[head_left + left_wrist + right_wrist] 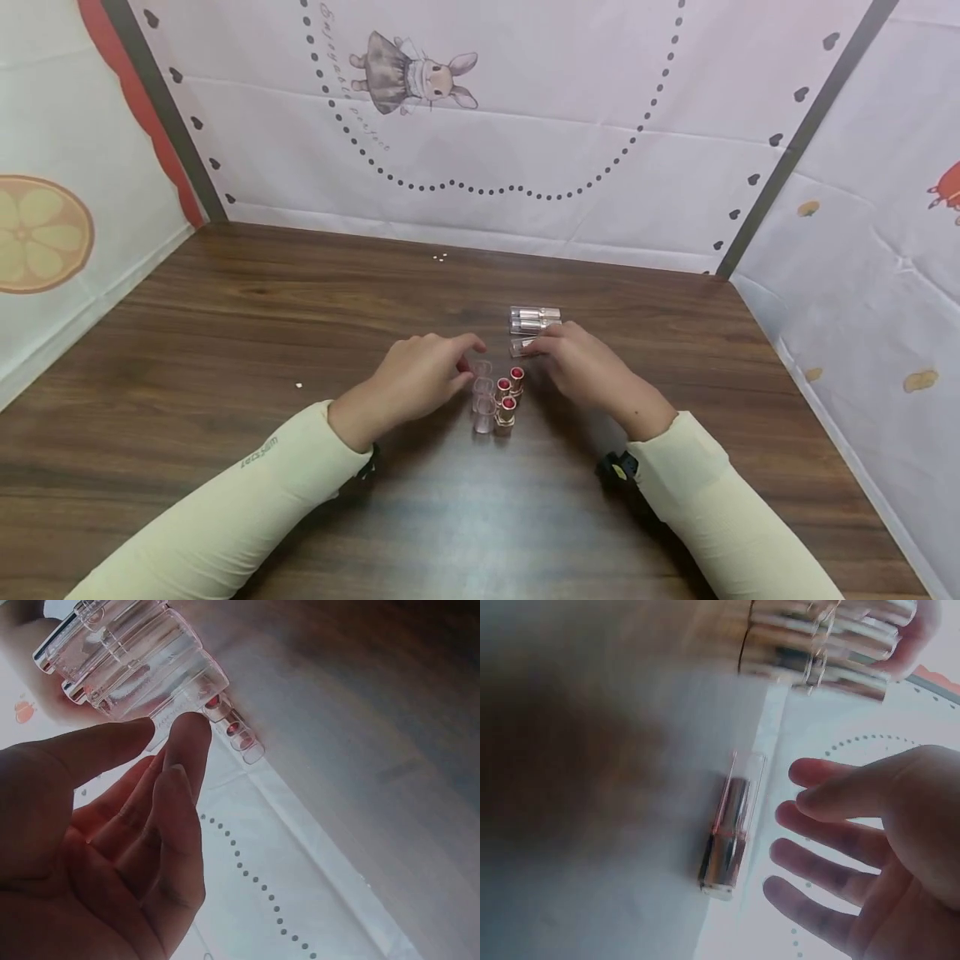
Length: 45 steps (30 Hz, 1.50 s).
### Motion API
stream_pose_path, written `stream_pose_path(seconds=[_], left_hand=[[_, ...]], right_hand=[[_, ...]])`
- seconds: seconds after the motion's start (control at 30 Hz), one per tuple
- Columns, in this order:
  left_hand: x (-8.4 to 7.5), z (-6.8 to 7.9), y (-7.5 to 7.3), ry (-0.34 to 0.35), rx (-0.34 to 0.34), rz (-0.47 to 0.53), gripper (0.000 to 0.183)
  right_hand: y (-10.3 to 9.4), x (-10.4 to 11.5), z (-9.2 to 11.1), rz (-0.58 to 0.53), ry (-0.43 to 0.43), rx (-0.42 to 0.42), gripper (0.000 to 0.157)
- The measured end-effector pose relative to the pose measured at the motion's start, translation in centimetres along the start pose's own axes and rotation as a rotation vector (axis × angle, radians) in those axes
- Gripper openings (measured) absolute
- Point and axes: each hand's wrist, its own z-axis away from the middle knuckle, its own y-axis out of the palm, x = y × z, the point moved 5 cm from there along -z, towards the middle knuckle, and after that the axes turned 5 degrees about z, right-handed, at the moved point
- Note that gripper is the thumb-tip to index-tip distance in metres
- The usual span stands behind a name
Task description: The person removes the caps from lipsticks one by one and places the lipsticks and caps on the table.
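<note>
Several clear caps (485, 417) stand in a row at the middle of the table. Right beside them are three uncapped lipsticks (506, 417), upright, with red tips and gold bases. My left hand (423, 375) is just left of the caps, its fingers loosely bent; the left wrist view shows nothing between thumb and fingertips. My right hand (585, 367) reaches over a capped lipstick (521, 347) lying on its side and partly hides it. In the right wrist view, the fingers (832, 825) are apart and hold nothing, with a lying lipstick (731, 832) beyond them.
Two more capped lipsticks (535, 320) lie side by side behind the right hand. White specks (440, 257) dot the far part of the brown wooden table (300, 283), and another speck (298, 385) lies at left. Printed cloth walls (525, 125) enclose the back and sides.
</note>
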Motion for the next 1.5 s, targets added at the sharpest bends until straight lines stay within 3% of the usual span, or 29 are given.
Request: stream_pose_path(seconds=[0.1, 0.33, 0.63, 0.9, 1.0, 1.17, 1.27, 1.5], left_hand=[[0.0, -0.1, 0.1, -0.005, -0.001, -0.006, 0.036], [0.1, 0.1, 0.6, -0.014, 0.014, -0.008, 0.034], [-0.1, 0.0, 0.6, 0.002, 0.014, 0.000, 0.030], [0.2, 0.1, 0.6, 0.003, -0.014, -0.005, 0.027], [0.3, 0.1, 0.7, 0.003, -0.014, -0.004, 0.027], [0.2, 0.0, 0.4, 0.019, -0.029, -0.019, 0.028], [0.0, -0.2, 0.0, 0.012, -0.026, -0.021, 0.027], [-0.2, -0.2, -0.1, 0.007, -0.012, -0.022, 0.027]], right_hand=[[0.1, -0.6, -0.6, 0.026, 0.047, 0.011, 0.027], [1.4, -1.1, -1.9, 0.062, 0.108, 0.128, 0.027], [1.6, -1.5, -2.3, 0.057, 0.120, 0.102, 0.014], [1.8, -1.7, -1.5, 0.023, 0.147, 0.132, 0.028], [1.5, -1.8, -1.1, -0.030, 0.166, 0.098, 0.040], [0.3, -1.5, -0.6, -0.288, 0.176, 0.027, 0.058], [-0.4, -0.9, -0.4, -0.416, 0.155, 0.036, 0.051], [-0.8, 0.1, 0.1, -0.554, 0.134, 0.080, 0.045]])
